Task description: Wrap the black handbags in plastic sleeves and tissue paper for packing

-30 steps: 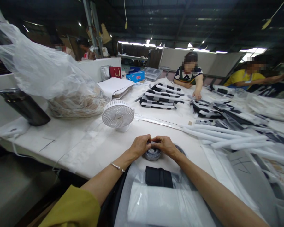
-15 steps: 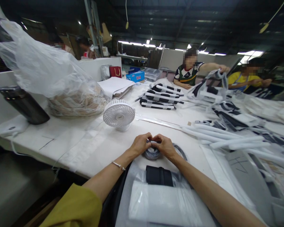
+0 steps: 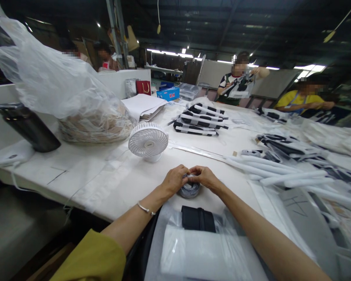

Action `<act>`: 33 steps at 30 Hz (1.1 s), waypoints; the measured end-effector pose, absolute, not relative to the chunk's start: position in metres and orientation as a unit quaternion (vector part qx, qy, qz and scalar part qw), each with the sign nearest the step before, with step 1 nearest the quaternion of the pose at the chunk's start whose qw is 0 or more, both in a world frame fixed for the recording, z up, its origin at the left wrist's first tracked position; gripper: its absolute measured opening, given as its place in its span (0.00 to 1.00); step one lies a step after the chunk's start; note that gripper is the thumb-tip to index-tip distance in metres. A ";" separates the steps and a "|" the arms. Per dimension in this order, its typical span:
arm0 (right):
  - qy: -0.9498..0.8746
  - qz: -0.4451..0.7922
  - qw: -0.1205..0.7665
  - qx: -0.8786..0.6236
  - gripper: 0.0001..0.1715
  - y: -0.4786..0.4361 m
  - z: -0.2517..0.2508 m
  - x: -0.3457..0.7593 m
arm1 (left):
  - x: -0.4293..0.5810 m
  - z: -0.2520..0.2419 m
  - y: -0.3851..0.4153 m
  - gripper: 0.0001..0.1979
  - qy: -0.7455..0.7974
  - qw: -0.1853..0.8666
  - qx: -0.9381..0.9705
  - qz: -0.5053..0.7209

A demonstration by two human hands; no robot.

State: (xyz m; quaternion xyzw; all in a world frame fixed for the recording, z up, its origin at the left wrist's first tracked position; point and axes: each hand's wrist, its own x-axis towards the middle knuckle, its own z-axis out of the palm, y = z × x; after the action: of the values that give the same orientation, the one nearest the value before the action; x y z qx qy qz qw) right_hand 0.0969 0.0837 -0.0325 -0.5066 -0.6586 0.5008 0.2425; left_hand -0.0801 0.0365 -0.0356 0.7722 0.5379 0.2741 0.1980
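My left hand [image 3: 174,180] and my right hand [image 3: 204,176] meet over a small grey round roll [image 3: 189,190] that lies on the white table [image 3: 128,175]. Both hands have their fingers curled and pinch at the top of the roll. Just below them, nearer to me, a dark folded item [image 3: 198,219] lies in clear plastic wrap [image 3: 201,249]. A thin bracelet sits on my left wrist.
A small white fan [image 3: 148,142] stands ahead left. A large clear plastic bag [image 3: 76,105], a dark flask [image 3: 27,127], stacked striped garments [image 3: 197,119], paper sheets and white rolled pieces [image 3: 280,169] lie around. Two people [image 3: 240,82] work across the table.
My hands stay on the roll with slight finger movement. The person across the table has lifted a striped garment up to the chest.
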 end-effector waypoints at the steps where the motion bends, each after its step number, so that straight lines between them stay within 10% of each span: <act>1: -0.657 0.508 0.238 -0.504 0.15 0.085 -0.032 0.097 | -0.080 -0.035 0.037 0.11 0.540 0.197 0.772 0.271; 28: -0.719 0.397 0.265 -0.505 0.11 0.071 -0.033 0.095 | -0.077 -0.045 0.043 0.06 0.617 0.190 0.724 0.244; 33: -0.869 0.176 0.170 -0.431 0.09 0.060 -0.025 0.094 | -0.080 -0.040 0.040 0.09 0.605 0.204 0.721 0.270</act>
State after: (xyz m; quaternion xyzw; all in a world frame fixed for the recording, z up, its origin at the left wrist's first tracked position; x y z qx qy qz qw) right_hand 0.0945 0.0603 -0.0245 -0.4306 -0.8686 0.1763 0.1703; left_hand -0.0797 0.0401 -0.0396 0.7208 0.6048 0.2701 0.2041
